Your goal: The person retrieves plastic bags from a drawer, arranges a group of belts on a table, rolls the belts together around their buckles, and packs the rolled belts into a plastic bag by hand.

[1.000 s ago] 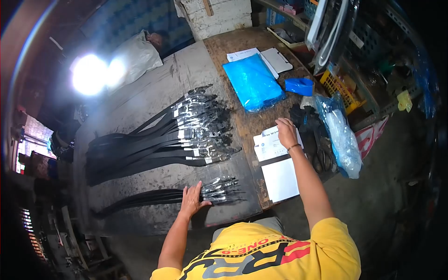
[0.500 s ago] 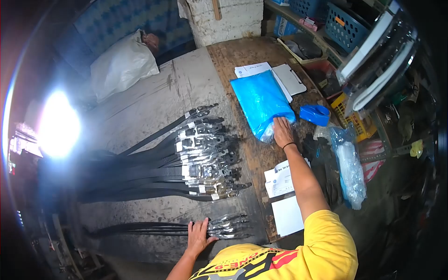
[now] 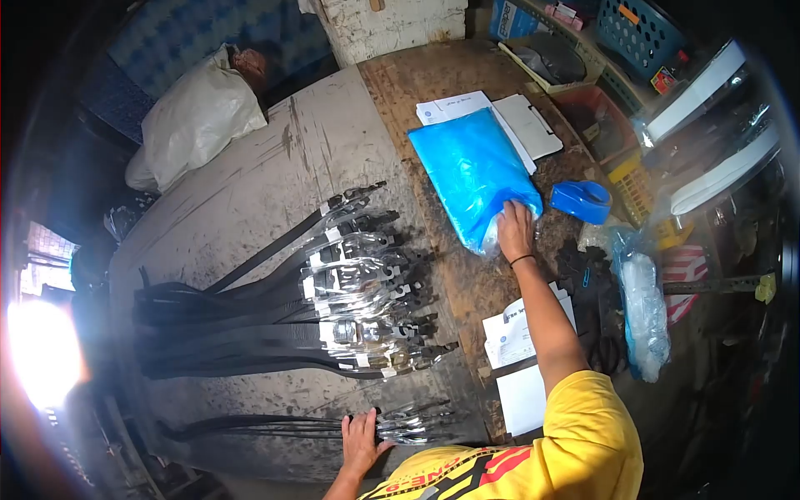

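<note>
My left hand (image 3: 363, 442) lies over a small bundle of black straps (image 3: 275, 425) at the near edge of the table. Its fingers are stretched out and touch the straps just beside their clear-wrapped ends (image 3: 408, 423). With my right arm reaching forward, my right hand (image 3: 515, 229) is at the crumpled near end of a blue plastic bag (image 3: 471, 158). The fingers are curled on the plastic there, and their tips are partly hidden. Left of the bag lies a larger pile of black straps (image 3: 250, 333), their buckle ends in clear plastic with white labels.
Papers (image 3: 450, 108) and a clipboard (image 3: 529, 125) lie under and behind the bag. To its right sits a blue tape dispenser (image 3: 581, 202). More papers (image 3: 510, 337) are near my right forearm. Clear plastic packs (image 3: 642, 317) and baskets (image 3: 637, 46) line the right side; a white sack (image 3: 200, 125) is back left.
The view has shifted slightly, so the table sits differently in the picture. My right hand stays at the bag's near end, and my left hand remains on the small strap bundle.
</note>
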`<state>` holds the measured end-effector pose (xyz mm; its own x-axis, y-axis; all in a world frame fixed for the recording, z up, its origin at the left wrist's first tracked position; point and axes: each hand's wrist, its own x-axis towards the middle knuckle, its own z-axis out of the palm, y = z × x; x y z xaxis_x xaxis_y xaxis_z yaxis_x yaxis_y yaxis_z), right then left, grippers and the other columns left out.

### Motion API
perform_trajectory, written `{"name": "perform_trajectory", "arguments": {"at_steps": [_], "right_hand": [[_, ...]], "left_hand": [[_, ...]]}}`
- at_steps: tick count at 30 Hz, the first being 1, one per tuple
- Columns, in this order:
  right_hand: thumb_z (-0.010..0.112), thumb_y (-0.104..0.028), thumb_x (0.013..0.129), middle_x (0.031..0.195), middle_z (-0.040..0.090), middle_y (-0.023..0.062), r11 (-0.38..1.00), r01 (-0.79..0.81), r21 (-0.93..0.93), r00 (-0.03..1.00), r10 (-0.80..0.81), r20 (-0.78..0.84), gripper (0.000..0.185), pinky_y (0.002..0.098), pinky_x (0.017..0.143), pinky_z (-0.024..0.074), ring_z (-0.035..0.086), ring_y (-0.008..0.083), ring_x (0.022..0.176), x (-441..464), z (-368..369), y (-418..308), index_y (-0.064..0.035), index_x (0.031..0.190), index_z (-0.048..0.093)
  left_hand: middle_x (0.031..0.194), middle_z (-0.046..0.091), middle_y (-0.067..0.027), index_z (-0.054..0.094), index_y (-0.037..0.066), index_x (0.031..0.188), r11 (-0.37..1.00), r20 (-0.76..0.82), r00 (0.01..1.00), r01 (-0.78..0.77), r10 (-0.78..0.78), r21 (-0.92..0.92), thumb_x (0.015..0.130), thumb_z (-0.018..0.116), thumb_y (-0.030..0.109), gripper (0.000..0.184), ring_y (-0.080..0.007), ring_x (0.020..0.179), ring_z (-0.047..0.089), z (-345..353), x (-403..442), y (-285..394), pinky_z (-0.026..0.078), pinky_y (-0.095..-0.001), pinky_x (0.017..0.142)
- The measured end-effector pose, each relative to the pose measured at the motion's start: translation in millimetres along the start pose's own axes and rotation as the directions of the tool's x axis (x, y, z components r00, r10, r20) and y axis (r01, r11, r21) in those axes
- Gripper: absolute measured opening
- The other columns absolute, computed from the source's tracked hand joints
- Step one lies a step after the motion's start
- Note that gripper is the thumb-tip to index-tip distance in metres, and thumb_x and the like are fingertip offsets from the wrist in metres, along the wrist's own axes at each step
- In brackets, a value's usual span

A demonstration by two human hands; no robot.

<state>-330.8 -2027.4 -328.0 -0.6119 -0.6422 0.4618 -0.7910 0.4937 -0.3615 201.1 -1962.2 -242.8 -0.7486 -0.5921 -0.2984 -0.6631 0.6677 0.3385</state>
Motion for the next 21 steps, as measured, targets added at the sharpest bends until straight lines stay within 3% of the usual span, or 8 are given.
{"name": "perform_trajectory", "arguments": {"at_steps": [6,8,10,12,13,16,20,21], "right_hand": [[0.063,-0.019,0.079,0.131,0.041,0.0241,0.982,-0.128,-0.139,0.958,0.159,0.24,0.054,0.0483,0.102,0.0313,0.037,0.0407,0.122,5,-2,-7,0.0021,0.125,0.044],[0.063,-0.02,0.078,0.122,0.049,0.0247,0.994,0.032,0.104,0.992,-0.044,0.116,0.048,0.0466,0.098,0.0355,0.044,0.0413,0.115,8,6,1,0.0004,0.119,0.049],[0.064,-0.023,0.078,0.108,0.056,0.026,0.988,-0.07,0.14,0.987,0.048,0.155,0.041,0.0469,0.089,0.0413,0.051,0.0427,0.104,14,-15,-13,0.0003,0.111,0.053],[0.065,-0.027,0.077,0.101,0.058,0.0264,0.821,-0.528,0.216,0.841,0.471,0.265,0.038,0.0485,0.081,0.0439,0.054,0.0437,0.096,11,-24,-28,0.0018,0.1,0.056],[0.065,-0.028,0.075,0.099,0.059,0.0257,0.798,-0.577,0.175,0.779,0.473,0.412,0.038,0.0493,0.078,0.0449,0.057,0.0432,0.092,9,-20,-24,0.0015,0.099,0.057],[0.061,-0.027,0.076,0.094,0.061,0.0242,0.819,-0.526,0.231,0.798,0.381,0.468,0.033,0.0475,0.078,0.0455,0.058,0.0421,0.091,-14,-12,-26,0.0004,0.094,0.059],[0.053,-0.021,0.08,0.087,0.062,0.0231,0.793,-0.587,0.163,0.776,0.493,0.393,0.023,0.044,0.073,0.0467,0.06,0.0398,0.088,-26,-16,-28,0.0001,0.085,0.061],[0.053,-0.019,0.082,0.083,0.062,0.0208,0.684,-0.606,0.406,0.793,0.475,0.382,0.021,0.0397,0.068,0.0462,0.061,0.0341,0.079,-34,-13,-19,0.0003,0.083,0.06]], "left_hand": [[0.117,0.05,-0.015,0.034,0.003,0.133,1.0,0.004,1.0,-0.015,0.015,0.017,0.062,0.078,0.039,0.091,-0.0306,0.113,0.045,1,1,1,0.024,-0.0532,0.102],[0.117,0.05,-0.0151,0.034,0.003,0.134,1.0,0.007,1.0,-0.013,0.013,0.017,0.062,0.078,0.039,0.091,-0.0306,0.113,0.045,2,1,-1,0.024,-0.0534,0.102],[0.118,0.049,-0.0162,0.034,0.002,0.133,1.0,-0.001,1.0,-0.018,0.018,-0.009,0.062,0.078,0.039,0.091,-0.0327,0.114,0.044,2,1,-2,0.025,-0.0538,0.102],[0.12,0.048,-0.0169,0.033,0.001,0.134,1.0,-0.004,1.0,-0.017,0.017,0.006,0.062,0.078,0.04,0.093,-0.0343,0.116,0.043,1,3,0,0.024,-0.0543,0.102],[0.121,0.048,-0.0177,0.033,0.0,0.134,1.0,-0.005,1.0,-0.016,0.016,0.02,0.061,0.078,0.041,0.095,-0.0358,0.118,0.041,-1,4,1,0.024,-0.0548,0.102],[0.125,0.045,-0.019,0.032,-0.002,0.133,0.999,-0.009,0.999,-0.034,0.034,0.022,0.06,0.077,0.045,0.098,-0.0382,0.122,0.037,-5,8,0,0.023,-0.0557,0.103],[0.134,0.039,-0.021,0.027,-0.004,0.136,0.996,0.071,0.995,-0.077,0.074,0.035,0.054,0.076,0.053,0.112,-0.0387,0.131,0.027,-14,11,-7,0.017,-0.0565,0.106],[0.138,0.035,-0.0217,0.025,-0.004,0.138,0.996,0.088,0.993,-0.084,0.081,0.034,0.05,0.077,0.057,0.118,-0.039,0.133,0.024,-14,9,-12,0.014,-0.0562,0.107]]}}
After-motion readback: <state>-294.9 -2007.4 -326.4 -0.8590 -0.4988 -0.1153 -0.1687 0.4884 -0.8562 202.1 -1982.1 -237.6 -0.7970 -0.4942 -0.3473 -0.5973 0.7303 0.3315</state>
